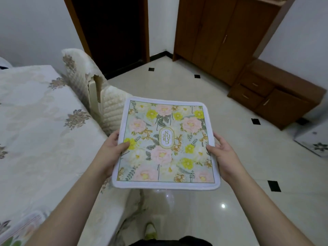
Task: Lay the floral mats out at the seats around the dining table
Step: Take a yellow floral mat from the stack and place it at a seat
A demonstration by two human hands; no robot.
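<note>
A square floral mat (166, 144) with a white border and a "GARDEN" label at its centre hangs flat in the air over the floor. My left hand (111, 153) grips its left edge, thumb on top. Its right edge is held the same way by my right hand (222, 156). The dining table (40, 125), under a pale flowered cloth, lies to my left. Another floral mat (19, 228) lies on the table at the bottom left, partly cut off by the frame.
A chair (99, 96) with a quilted cream cover stands at the table's far corner, just left of the held mat. A wooden wardrobe (221, 36) and low drawer cabinet (273, 93) line the right wall. A dark doorway (113, 32) is ahead. Glossy tiled floor (195, 210) lies below.
</note>
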